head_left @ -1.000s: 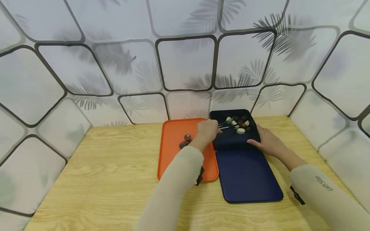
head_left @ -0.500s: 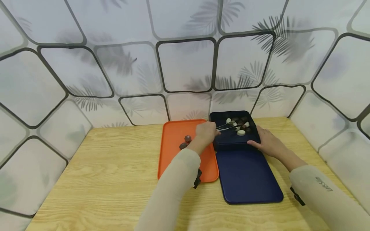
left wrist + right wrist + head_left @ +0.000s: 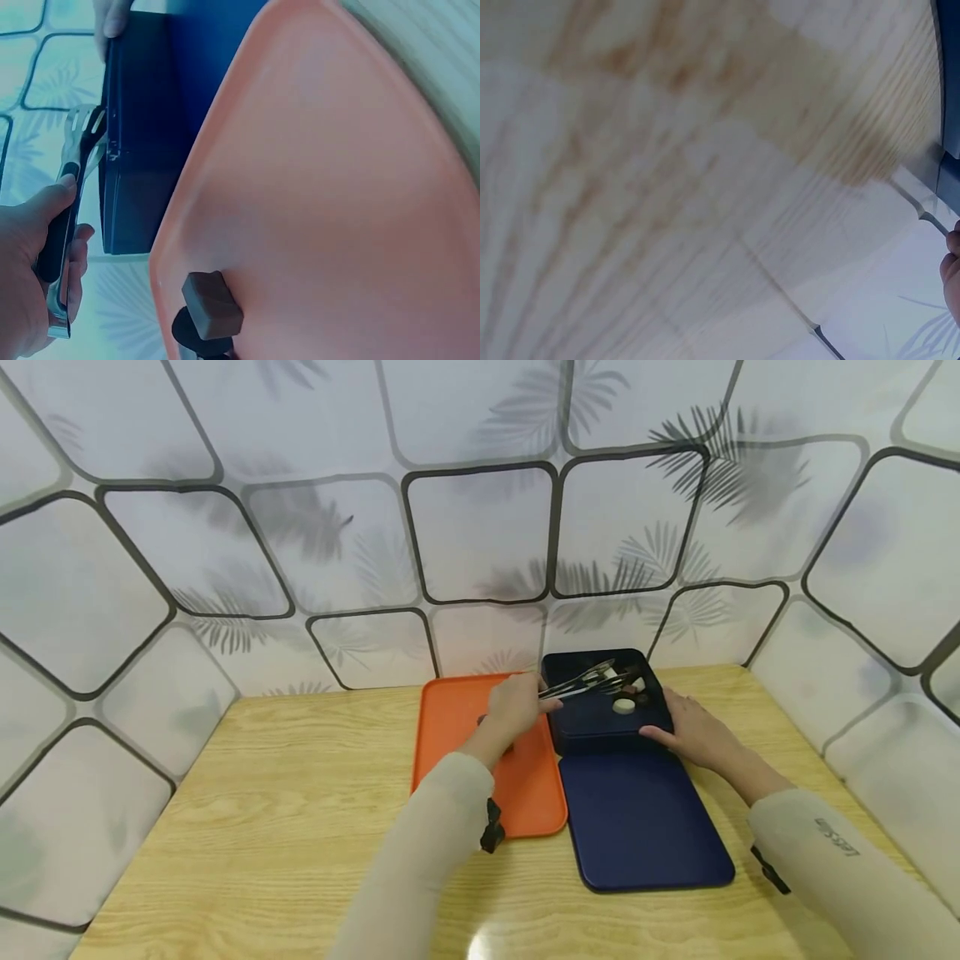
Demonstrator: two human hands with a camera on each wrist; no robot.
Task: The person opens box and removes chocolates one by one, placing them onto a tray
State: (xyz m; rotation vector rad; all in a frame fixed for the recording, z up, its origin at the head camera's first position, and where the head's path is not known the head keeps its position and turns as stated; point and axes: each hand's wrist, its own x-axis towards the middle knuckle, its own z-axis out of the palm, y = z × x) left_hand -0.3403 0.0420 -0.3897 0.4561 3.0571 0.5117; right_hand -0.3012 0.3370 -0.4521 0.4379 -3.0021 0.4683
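My left hand (image 3: 513, 703) grips a pair of metal tongs (image 3: 61, 240) with black handle grips. Their slotted tips are spread and reach over the dark blue box (image 3: 611, 739) at the back. Inside the box lie several brown pieces and white ones, including a round white piece (image 3: 624, 705) near the front. My right hand (image 3: 701, 731) holds the box's right front corner, thumb across the front and fingers along the side. Below my left wrist, a brown block (image 3: 214, 306) and a dark round piece (image 3: 196, 330) lie on the orange tray (image 3: 528, 797).
A flat navy tray (image 3: 645, 822) lies in front of the box, beside the orange tray. All stand on a light wooden table (image 3: 300, 818). Patterned fabric walls (image 3: 480, 527) rise behind and at both sides.
My left hand has drawn back left with the tongs, whose tips have come up and left over the box. The hand now covers much of the brown pieces. My right hand stays put.
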